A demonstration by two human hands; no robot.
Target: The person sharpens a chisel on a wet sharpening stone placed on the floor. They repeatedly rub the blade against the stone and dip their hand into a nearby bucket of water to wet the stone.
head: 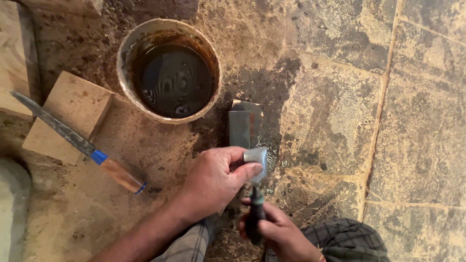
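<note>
one head-worn camera, staring almost straight down at the stone floor (417, 121) — pretty close in, bucket of dark liquid (169, 70) near the top edge, wearer's own knees just below it at the bottom, no second view

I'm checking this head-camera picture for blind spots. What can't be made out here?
- Blade's edge: covered by the left hand.
- Tool handle: mostly wrapped by the right hand.
- Sharpening stone: near end hidden under hand and blade.
- Bucket bottom: hidden by dark liquid.
- Knife tip: blurred near the left edge.
</note>
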